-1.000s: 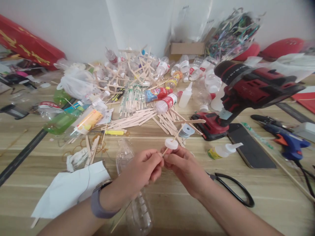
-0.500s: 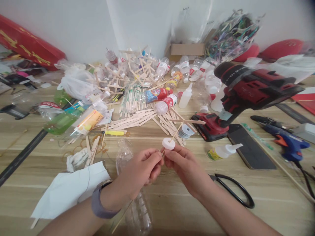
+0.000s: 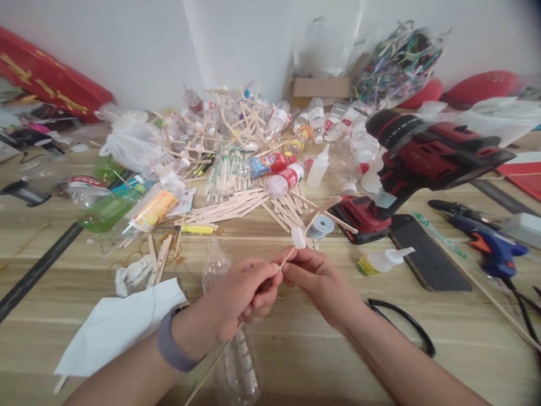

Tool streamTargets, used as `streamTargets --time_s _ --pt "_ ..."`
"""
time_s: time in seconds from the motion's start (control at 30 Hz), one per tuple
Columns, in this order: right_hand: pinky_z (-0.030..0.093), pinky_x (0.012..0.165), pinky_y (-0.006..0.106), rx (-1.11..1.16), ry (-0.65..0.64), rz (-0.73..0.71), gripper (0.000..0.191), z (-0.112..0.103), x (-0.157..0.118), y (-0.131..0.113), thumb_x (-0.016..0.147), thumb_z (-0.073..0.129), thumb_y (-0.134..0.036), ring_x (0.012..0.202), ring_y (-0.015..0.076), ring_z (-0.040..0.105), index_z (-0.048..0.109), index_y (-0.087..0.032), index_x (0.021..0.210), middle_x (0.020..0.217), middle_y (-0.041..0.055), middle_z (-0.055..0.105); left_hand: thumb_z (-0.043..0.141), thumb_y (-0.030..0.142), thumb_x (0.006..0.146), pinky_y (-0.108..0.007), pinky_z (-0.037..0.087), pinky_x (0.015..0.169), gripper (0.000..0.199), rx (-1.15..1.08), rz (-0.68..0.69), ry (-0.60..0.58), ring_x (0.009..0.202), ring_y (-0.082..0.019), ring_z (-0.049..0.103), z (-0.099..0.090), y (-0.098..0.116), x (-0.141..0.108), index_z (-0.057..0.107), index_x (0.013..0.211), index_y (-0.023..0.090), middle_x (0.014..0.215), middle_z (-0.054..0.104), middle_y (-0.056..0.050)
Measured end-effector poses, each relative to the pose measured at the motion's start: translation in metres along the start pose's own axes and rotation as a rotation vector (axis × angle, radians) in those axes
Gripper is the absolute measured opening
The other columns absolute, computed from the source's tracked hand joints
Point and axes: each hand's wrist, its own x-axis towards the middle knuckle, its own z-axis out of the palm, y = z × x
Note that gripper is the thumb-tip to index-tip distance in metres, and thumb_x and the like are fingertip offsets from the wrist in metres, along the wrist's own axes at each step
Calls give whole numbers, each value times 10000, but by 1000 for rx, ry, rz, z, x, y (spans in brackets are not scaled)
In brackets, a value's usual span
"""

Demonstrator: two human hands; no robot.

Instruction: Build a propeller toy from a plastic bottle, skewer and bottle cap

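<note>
My left hand (image 3: 257, 287) is closed round a thin wooden skewer (image 3: 211, 365) that slants from the lower left up between both hands. Thumb and fingertips of my right hand (image 3: 313, 276) pinch at the skewer just beside the left fingertips; whether they also grip something smaller is hidden. Above the fingers, a white round disc (image 3: 298, 237), cap-like, sits on the skewer, tilted on edge. At the far end are crossed flat craft sticks (image 3: 327, 207). Beneath my left hand lies a clear plastic bottle (image 3: 245, 361). A small spool (image 3: 320, 225) stands just behind the disc.
To the right are a red-black cordless drill (image 3: 426, 152), a phone (image 3: 429, 254), a glue bottle (image 3: 378, 262), a black looped handle (image 3: 416, 324) and a blue glue gun (image 3: 492, 237). White paper (image 3: 114, 327) lies left. Loose craft sticks (image 3: 236, 206) and bottles crowd the back.
The skewer has turned, so the disc has gone from nearly flat to on edge and slightly up to the right. The crossed sticks have swung round. Both hands still hold on.
</note>
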Motion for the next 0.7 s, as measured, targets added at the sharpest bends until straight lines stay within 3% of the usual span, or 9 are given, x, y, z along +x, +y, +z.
streamTargets --time_s 0.2,0.43,0.7 --pt "427 652 287 -205 -57 -129 217 -4 0 -3 864 614 -415 670 148 542 613 -213 786 699 -6 600 433 325 843 -156 87 316 251 -27 -33 -30 340 -43 109 -3 -1 3 446 623 205 387 292 115" --pt "382 665 294 -527 12 -291 134 -2 -3 -2 894 512 -228 698 161 483 562 -208 771 750 11 548 467 346 817 -162 62 329 232 -50 -42 1 364 -46 89 -3 -3 6 438 634 207 404 256 123" --pt "353 532 255 -671 123 -253 178 4 -3 -6 892 472 -222 580 138 466 553 -198 735 648 -7 533 530 419 813 -165 69 356 275 -31 42 95 368 -32 107 -2 -6 7 431 668 207 426 294 125"
